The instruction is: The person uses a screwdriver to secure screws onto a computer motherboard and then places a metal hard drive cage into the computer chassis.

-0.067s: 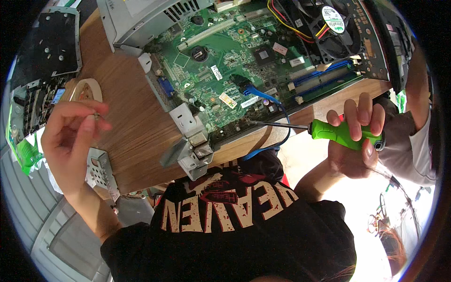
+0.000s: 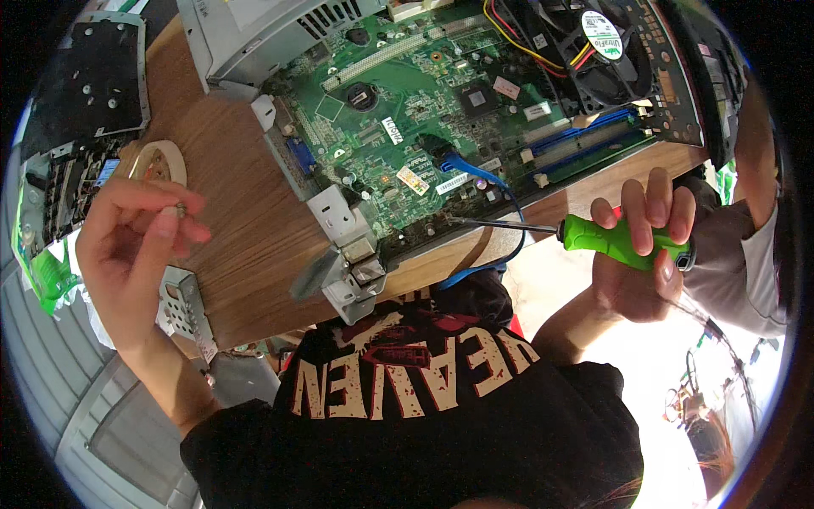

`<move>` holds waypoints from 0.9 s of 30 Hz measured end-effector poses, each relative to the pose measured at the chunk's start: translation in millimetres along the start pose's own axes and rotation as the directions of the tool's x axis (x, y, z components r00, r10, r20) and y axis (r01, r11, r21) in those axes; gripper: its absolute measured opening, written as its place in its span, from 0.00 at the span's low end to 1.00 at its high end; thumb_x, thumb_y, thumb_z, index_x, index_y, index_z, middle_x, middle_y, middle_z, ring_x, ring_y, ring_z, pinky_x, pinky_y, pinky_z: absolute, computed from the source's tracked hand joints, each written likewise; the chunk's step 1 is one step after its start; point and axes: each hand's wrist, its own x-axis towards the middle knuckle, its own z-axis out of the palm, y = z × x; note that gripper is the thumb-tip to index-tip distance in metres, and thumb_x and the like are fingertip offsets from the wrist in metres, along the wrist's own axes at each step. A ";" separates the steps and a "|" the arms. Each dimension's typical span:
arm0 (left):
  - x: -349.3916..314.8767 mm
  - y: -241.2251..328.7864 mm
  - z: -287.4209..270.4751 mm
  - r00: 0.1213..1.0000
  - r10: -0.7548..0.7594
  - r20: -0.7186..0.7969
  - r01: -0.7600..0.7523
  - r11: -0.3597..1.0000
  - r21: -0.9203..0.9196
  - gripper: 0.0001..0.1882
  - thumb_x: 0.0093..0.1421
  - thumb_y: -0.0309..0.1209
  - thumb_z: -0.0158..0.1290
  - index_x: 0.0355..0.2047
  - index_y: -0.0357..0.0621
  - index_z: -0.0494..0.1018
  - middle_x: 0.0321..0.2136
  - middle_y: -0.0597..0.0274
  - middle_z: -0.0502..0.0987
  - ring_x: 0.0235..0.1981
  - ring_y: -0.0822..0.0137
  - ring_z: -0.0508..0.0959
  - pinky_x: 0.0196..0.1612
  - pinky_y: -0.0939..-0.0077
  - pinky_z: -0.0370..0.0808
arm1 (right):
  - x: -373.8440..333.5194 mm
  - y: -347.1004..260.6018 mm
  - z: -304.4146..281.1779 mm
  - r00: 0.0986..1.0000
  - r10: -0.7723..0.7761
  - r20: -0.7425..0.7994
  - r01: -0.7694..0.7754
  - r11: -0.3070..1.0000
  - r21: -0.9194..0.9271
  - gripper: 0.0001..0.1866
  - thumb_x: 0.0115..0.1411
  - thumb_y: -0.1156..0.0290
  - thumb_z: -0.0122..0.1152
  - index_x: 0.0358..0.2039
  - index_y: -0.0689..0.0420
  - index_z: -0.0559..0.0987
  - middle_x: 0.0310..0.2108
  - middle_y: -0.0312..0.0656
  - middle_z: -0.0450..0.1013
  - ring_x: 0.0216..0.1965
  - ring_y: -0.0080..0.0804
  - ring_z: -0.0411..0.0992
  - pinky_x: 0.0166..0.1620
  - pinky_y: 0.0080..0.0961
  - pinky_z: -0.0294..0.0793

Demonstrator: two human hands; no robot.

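Note:
My left hand is raised left of the board, thumb and fingers pinched on a small metal screw. My right hand is closed around the green handle of a screwdriver. Its shaft points left, and the tip reaches the near edge of a green motherboard; whether it touches the board I cannot tell. A blue cable runs from the board over the table's near edge. Behind the left hand lies a ring-shaped roll or dish, partly covered, its contents unclear.
A black fan and memory slots are on the board's right side. A grey metal case stands at the back. Several dark panels lie far left, and a perforated bracket sits at the wooden table's left edge. Another person's sleeve shows at right.
My left hand has shifted slightly to the right with the screw between its fingers. The right hand and screwdriver have stayed in place.

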 end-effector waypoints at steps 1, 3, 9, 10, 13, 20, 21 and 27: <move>0.1 7.4 3.9 1.000 -0.013 0.010 0.014 0.998 -0.062 0.02 0.55 0.21 0.49 0.30 0.38 0.68 0.28 0.55 0.77 0.24 0.72 0.77 0.25 0.87 0.69 | 0.0 1.0 0.3 1.000 -0.008 -0.013 0.008 1.000 0.016 0.13 0.50 0.73 0.57 0.34 0.52 0.64 0.36 0.37 0.58 0.33 0.24 0.63 0.46 0.41 0.65; 9.8 10.0 11.5 0.997 -0.049 0.053 0.053 0.996 -0.067 0.02 0.55 0.21 0.49 0.29 0.38 0.68 0.29 0.55 0.76 0.24 0.73 0.76 0.26 0.89 0.69 | -2.7 3.3 -0.2 0.999 -0.023 -0.027 0.023 1.000 0.018 0.13 0.50 0.74 0.57 0.34 0.52 0.64 0.36 0.37 0.58 0.32 0.23 0.63 0.45 0.40 0.64; 44.3 20.7 55.6 0.956 0.222 0.189 -0.187 0.964 -0.187 0.03 0.55 0.24 0.51 0.29 0.39 0.68 0.28 0.57 0.74 0.23 0.77 0.72 0.24 0.87 0.70 | -2.7 5.3 -0.3 0.998 -0.037 -0.052 0.039 0.999 0.028 0.13 0.51 0.74 0.57 0.33 0.52 0.63 0.34 0.37 0.59 0.30 0.23 0.62 0.43 0.38 0.62; 52.4 21.0 63.2 0.924 0.283 0.256 -0.233 0.950 -0.210 0.04 0.55 0.22 0.51 0.32 0.38 0.69 0.29 0.57 0.74 0.25 0.76 0.73 0.27 0.85 0.72 | -3.3 5.9 -1.0 0.998 -0.043 -0.054 0.044 0.999 0.023 0.13 0.51 0.74 0.57 0.33 0.52 0.63 0.34 0.37 0.59 0.30 0.23 0.62 0.43 0.38 0.62; 72.2 18.1 90.1 0.866 0.414 0.279 -0.364 0.906 -0.214 0.06 0.57 0.21 0.50 0.36 0.37 0.71 0.31 0.59 0.75 0.28 0.74 0.76 0.31 0.84 0.74 | -1.7 3.7 0.9 0.999 -0.035 -0.042 0.037 0.998 0.050 0.13 0.50 0.74 0.58 0.32 0.52 0.63 0.33 0.37 0.60 0.29 0.23 0.62 0.43 0.38 0.62; 112.0 8.2 122.9 0.787 0.528 0.319 -0.599 0.779 0.187 0.06 0.55 0.22 0.53 0.34 0.37 0.75 0.28 0.62 0.78 0.29 0.74 0.78 0.34 0.82 0.73 | -0.9 2.2 4.0 0.997 -0.004 -0.071 0.006 1.000 0.027 0.14 0.49 0.75 0.61 0.32 0.51 0.65 0.31 0.37 0.62 0.27 0.24 0.64 0.41 0.37 0.63; 116.3 7.7 125.0 0.763 0.565 0.315 -0.644 0.710 0.284 0.06 0.54 0.22 0.54 0.34 0.39 0.76 0.28 0.62 0.78 0.28 0.73 0.78 0.33 0.82 0.72 | -0.6 2.0 4.8 0.997 0.000 -0.082 0.002 1.000 0.020 0.14 0.48 0.75 0.61 0.31 0.51 0.65 0.31 0.37 0.62 0.26 0.25 0.65 0.40 0.36 0.64; 123.6 8.1 136.8 0.728 0.622 0.288 -0.685 0.648 0.334 0.06 0.53 0.26 0.56 0.32 0.41 0.77 0.28 0.62 0.77 0.29 0.65 0.77 0.32 0.77 0.72 | 4.9 -3.9 2.8 0.998 0.065 0.024 -0.065 0.998 0.001 0.13 0.52 0.76 0.59 0.31 0.49 0.63 0.33 0.34 0.60 0.27 0.17 0.63 0.38 0.24 0.59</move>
